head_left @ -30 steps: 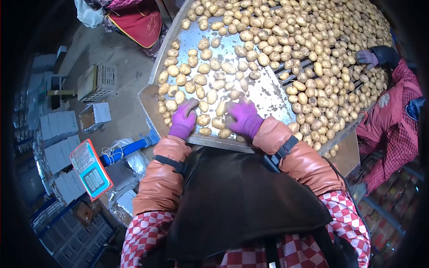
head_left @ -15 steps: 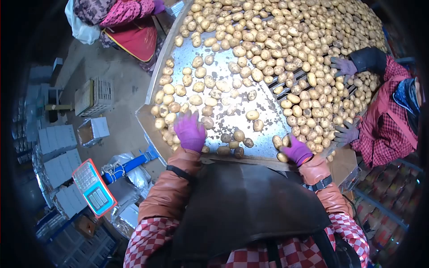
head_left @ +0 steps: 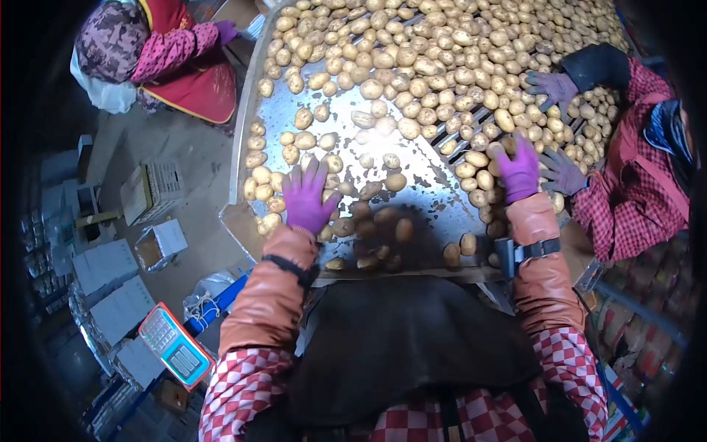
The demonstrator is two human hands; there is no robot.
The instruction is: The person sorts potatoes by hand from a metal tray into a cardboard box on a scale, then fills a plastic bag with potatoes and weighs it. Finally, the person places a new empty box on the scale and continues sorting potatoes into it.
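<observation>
My left hand (head_left: 307, 197), in a purple glove, lies palm down with spread fingers over potatoes (head_left: 305, 140) on the left part of the metal table (head_left: 434, 202). My right hand (head_left: 518, 171), also in a purple glove, is at the right edge of the bare metal. Its thumb and fingers are around a potato (head_left: 498, 151) at the border of the dense potato pile (head_left: 508, 74). Several potatoes lie in shadow near the table's front edge, between my hands.
A co-worker's gloved hands (head_left: 560, 173) rest on potatoes at the right, close to my right hand. Another person (head_left: 184, 59) stands at the upper left. A scale display (head_left: 177, 346), a crate (head_left: 153, 191) and boxes (head_left: 162, 243) are at the left.
My right hand has moved up and right from the front edge, leaving potatoes there. My left hand has shifted slightly. Potatoes near the front have moved, and the view has shifted.
</observation>
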